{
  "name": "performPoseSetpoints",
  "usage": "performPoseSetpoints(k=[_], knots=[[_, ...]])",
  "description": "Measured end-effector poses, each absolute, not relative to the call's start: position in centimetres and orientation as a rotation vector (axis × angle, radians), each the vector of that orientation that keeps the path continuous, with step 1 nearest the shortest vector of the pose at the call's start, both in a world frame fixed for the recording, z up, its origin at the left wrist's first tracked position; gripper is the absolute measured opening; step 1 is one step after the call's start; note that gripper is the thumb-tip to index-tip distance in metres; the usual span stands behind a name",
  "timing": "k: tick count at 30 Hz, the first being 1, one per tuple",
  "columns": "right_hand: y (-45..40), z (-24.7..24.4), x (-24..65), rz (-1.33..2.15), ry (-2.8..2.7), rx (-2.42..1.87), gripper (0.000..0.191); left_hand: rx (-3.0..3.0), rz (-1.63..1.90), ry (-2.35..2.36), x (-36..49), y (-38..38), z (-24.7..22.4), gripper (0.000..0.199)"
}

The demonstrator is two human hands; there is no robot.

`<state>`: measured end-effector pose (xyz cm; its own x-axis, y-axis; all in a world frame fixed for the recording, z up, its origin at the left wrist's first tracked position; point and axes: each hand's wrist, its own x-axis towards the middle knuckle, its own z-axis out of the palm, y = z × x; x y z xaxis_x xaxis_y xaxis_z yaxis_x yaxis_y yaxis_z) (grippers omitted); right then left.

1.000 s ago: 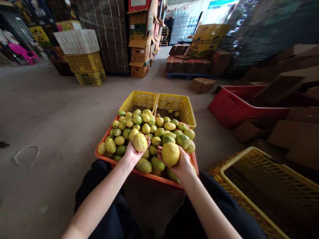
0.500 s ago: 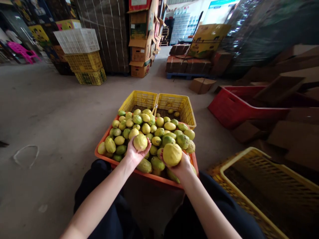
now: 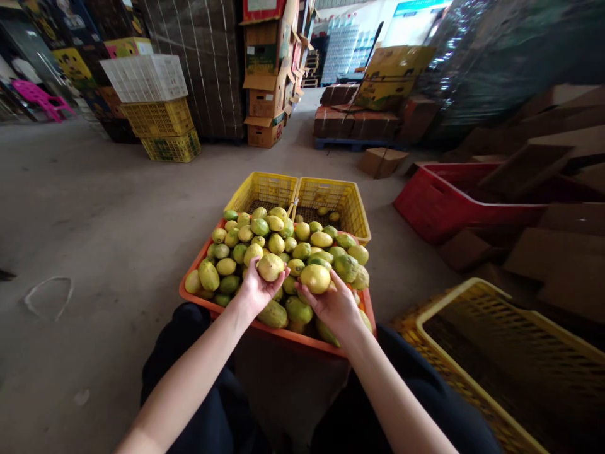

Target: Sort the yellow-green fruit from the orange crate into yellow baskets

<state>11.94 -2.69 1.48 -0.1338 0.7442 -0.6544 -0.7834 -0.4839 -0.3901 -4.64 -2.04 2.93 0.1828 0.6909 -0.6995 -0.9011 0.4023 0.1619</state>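
Note:
Low in front of me, an orange crate (image 3: 302, 341) is heaped with yellow and green lemons (image 3: 276, 243). My left hand (image 3: 258, 291) cups a yellow lemon (image 3: 271, 268) above the heap, its fingers curled around the underside. To the right, my right hand (image 3: 336, 307) grips another yellow lemon (image 3: 315, 279) between thumb and fingers. A small gap separates the two held fruits. Larger greenish lemons (image 3: 299, 310) lie just below, near the crate's front rim.
Two yellow crates (image 3: 357, 211) stand behind the orange one, a few lemons inside the right one. A large yellow crate (image 3: 477, 372) is close on my right. Beyond it are a red crate (image 3: 439, 205) and loose cardboard (image 3: 558, 252). Stacked crates (image 3: 161, 120) stand back left.
The lemon in my right hand has turned and moved slightly up and left, toward the left hand. My left hand has tilted its lemon a little to the right.

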Motion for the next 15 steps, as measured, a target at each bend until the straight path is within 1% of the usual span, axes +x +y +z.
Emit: performPoseSetpoints(k=[3, 7, 15], knots=[[-2.47, 1.4, 11.98, 1.834, 0.081, -0.999, 0.035, -0.334, 1.147, 0.782, -4.48, -2.14, 3.17, 0.042], [-2.31, 1.22, 12.05, 1.806, 0.099, -0.996, 0.035, -0.285, 1.184, 0.812, -4.34, -2.09, 3.1, 0.033], [-2.2, 0.7, 12.29, 1.772, 0.126, -1.007, 0.035, -0.244, 1.237, 0.879, -4.28, -2.0, 2.42, 0.034]])
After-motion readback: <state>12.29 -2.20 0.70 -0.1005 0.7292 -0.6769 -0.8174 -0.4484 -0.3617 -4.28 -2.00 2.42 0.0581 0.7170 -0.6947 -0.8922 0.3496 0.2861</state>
